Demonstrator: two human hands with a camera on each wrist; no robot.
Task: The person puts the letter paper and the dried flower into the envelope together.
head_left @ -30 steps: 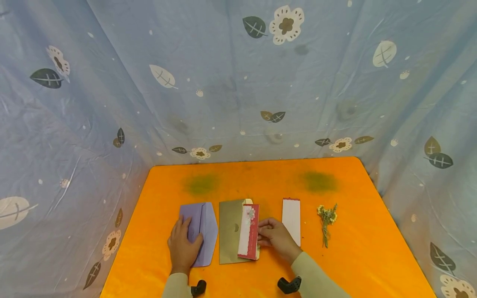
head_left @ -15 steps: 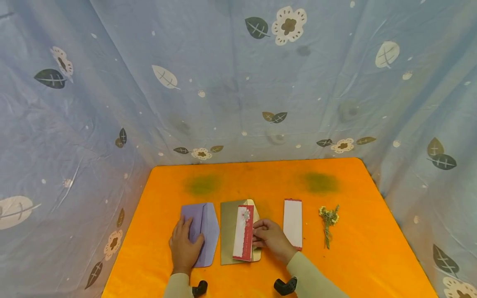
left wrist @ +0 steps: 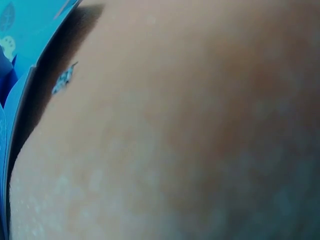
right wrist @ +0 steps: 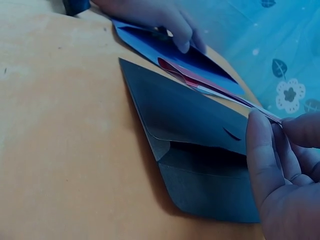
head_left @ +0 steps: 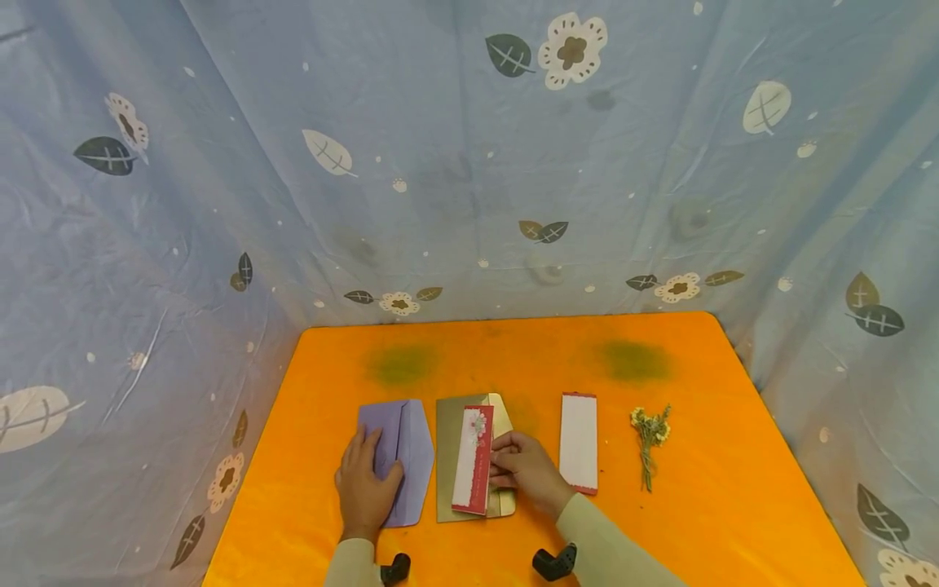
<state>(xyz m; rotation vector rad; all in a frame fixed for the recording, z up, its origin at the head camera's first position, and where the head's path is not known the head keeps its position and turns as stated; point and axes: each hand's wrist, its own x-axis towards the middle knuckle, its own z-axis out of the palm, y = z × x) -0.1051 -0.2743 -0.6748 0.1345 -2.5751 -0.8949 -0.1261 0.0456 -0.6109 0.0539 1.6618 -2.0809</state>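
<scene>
My left hand (head_left: 369, 471) lies flat on a purple envelope (head_left: 412, 444) whose flap is open, at the table's near left. Beside it lies a gold envelope (head_left: 449, 456), also with its flap open. My right hand (head_left: 499, 463) pinches the right edge of a red and white card (head_left: 472, 461) with a flower on it, held over the gold envelope. In the right wrist view the card (right wrist: 200, 84) slants above the dark-looking envelope (right wrist: 190, 125), gripped between thumb and fingers (right wrist: 265, 165). The left wrist view shows only blurred skin.
A white card with red ends (head_left: 579, 443) lies to the right of my right hand. A small dried flower sprig (head_left: 649, 436) lies further right. The orange table (head_left: 513, 359) is walled in by blue leaf-patterned cloth (head_left: 469, 163).
My right hand has carried the red and white card leftward, further over the gold envelope. The left hand has stayed on the purple envelope.
</scene>
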